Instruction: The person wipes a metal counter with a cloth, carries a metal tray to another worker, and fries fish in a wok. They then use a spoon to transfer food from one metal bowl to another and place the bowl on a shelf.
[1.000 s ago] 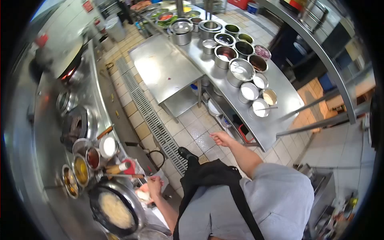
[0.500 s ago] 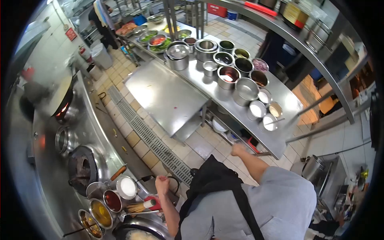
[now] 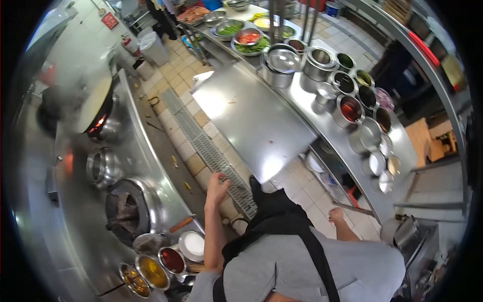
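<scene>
My left hand [image 3: 218, 188] hangs in the air over the floor drain, beside the steel stove edge. Its fingers are loosely bent and slightly apart, with nothing in them. Closest to it is a wooden handle [image 3: 181, 223] on the stove side. Behind my forearm stand a container of white powder [image 3: 191, 245], a pot of red sauce [image 3: 172, 260] and a bowl of yellow oil [image 3: 153, 272]. Near the lower corner of the steel prep table [image 3: 398, 201], my right hand [image 3: 336, 215] is closed, and I see nothing held in it.
To the left is an unlit wok burner [image 3: 128, 211]; farther up, a large wok [image 3: 95, 103] steams over flame. A low steel table [image 3: 246, 116] stands ahead. Several seasoning pots, including one of red liquid [image 3: 350, 108], and bowls of vegetables line the prep table. A drain grate [image 3: 201, 141] crosses the floor.
The view has shifted as my body turned and moved forward. My left hand has swung forward past the wooden handle. My right arm has drawn back closer to my side.
</scene>
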Demonstrator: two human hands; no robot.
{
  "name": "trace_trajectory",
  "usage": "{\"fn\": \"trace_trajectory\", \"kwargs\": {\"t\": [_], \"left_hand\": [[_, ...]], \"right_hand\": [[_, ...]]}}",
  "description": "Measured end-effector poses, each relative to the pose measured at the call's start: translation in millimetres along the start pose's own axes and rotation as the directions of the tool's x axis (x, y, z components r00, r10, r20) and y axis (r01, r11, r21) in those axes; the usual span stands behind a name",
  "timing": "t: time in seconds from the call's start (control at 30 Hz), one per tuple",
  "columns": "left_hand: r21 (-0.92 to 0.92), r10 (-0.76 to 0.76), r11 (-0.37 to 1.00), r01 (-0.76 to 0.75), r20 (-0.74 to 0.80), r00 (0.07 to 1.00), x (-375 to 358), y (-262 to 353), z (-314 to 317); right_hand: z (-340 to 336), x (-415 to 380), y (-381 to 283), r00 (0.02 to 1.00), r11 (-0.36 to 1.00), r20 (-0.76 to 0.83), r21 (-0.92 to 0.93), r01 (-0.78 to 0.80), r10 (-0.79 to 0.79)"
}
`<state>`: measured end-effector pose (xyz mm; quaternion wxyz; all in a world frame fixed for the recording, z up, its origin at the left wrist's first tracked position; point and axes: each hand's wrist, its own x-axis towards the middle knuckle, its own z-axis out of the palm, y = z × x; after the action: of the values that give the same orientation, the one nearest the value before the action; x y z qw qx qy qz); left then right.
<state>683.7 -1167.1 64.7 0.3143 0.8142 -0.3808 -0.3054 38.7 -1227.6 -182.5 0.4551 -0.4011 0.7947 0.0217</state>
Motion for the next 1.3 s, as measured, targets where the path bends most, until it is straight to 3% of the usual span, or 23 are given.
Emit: {"fn": "trace_trajectory", "kwargs": {"t": [0.07, 0.17, 0.27, 0.37, 0.5, 0.6, 0.67, 0.7, 0.8, 0.83, 0.9, 0.97, 1.03, 1.17, 1.3], "left_hand": [[0.026, -0.016, 1.0, 0.017, -0.01, 1.0, 33, 2, -34], [0.032, -0.178, 0.984, 0.176, 0.084, 0.98, 82, -20, -91], [0.089, -0.255, 0.962, 0.257, -0.029, 0.966, 126, -46, -148], [0.101, -0.333, 0.934, 0.342, -0.095, 0.938, 170, -62, -201], [0.14, -0.45, 0.884, 0.445, 0.004, 0.893, 253, -84, -248], [0.265, -0.263, 0.934, 0.239, 0.056, 0.963, 358, -100, -273], [0.304, -0.165, 0.943, 0.132, 0.086, 0.983, 434, -88, -288], [0.328, -0.102, 0.943, 0.05, 0.143, 0.984, 481, -73, -289], [0.271, -0.003, 0.96, -0.074, 0.276, 0.961, 589, -9, -290], [0.238, 0.028, 0.966, -0.106, 0.308, 0.951, 621, 31, -291], [0.261, 0.236, 0.91, -0.321, 0.312, 0.92, 677, 68, -284], [0.227, 0.274, 0.901, -0.37, 0.362, 0.891, 722, 113, -274], [0.097, 0.441, 0.862, -0.497, 0.339, 0.831, 767, 138, -255], [0.132, 0.627, 0.7, -0.702, 0.357, 0.693, 813, 248, -229], [0.167, 0.796, 0.438, -0.884, 0.385, 0.467, 909, 333, -166]], "right_hand": [[3, -27, -77, 0.994, 0.941, -0.111, 0.333, 0.053, -0.017], [16, -16, -191, 0.904, 0.875, -0.327, 0.305, 0.376, -0.275], [30, -13, -345, 0.809, 0.745, -0.323, 0.326, 0.583, -0.492], [46, -45, -490, 0.77, 0.654, -0.23, 0.418, 0.63, -0.595], [105, -64, -615, 0.651, 0.571, -0.182, 0.348, 0.743, -0.737], [150, -99, -666, 0.643, 0.601, -0.145, 0.252, 0.759, -0.752], [193, -100, -673, 0.753, 0.654, -0.163, 0.403, 0.64, -0.637], [208, -106, -669, 0.818, 0.675, -0.187, 0.482, 0.559, -0.543], [237, -148, -653, 0.893, 0.76, -0.291, 0.472, 0.447, -0.344], [238, -162, -666, 0.908, 0.757, -0.31, 0.511, 0.408, -0.28], [252, -175, -663, 0.94, 0.735, -0.309, 0.601, 0.313, -0.147], [262, -170, -663, 0.943, 0.714, -0.323, 0.642, 0.28, -0.079], [270, -160, -671, 0.95, 0.709, -0.301, 0.651, 0.271, -0.087], [276, -154, -699, 0.916, 0.774, -0.35, 0.518, 0.365, -0.197], [290, -154, -727, 0.919, 0.693, -0.393, 0.667, 0.272, 0.018]]}}
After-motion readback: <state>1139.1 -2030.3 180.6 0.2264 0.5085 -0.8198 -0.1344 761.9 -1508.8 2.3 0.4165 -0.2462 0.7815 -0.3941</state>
